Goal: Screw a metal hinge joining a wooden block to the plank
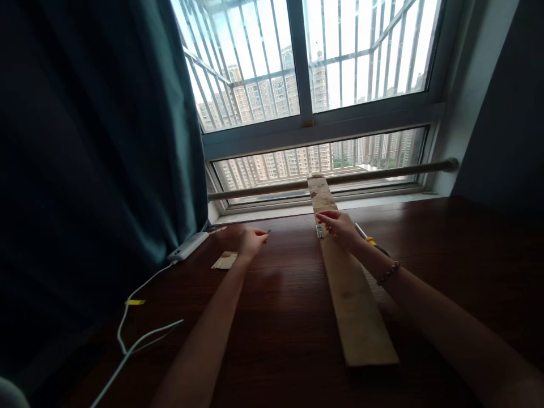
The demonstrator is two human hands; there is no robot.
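Note:
A long wooden plank (357, 306) lies on the dark brown table, its far end by the window rail. On its left edge sits a small metal plate with holes (320, 231), perhaps a hinge. My right hand (338, 226) is over the plank beside this plate, thumb and fingertips pinched together; anything between them is too small to make out. To the left, my left hand (253, 242) is closed in a pinch on a small dark thin piece (268, 232), apart from the plank. A screwdriver (372, 241) with a yellow and black handle lies partly hidden behind my right forearm.
A beige card or packet (225, 260) lies left of my left hand. Farther left are a white power strip (189, 247), its white cable (123, 323) and a yellow tag (136, 302). A blue curtain (170, 141) hangs at left; a metal rail (391, 171) crosses the window.

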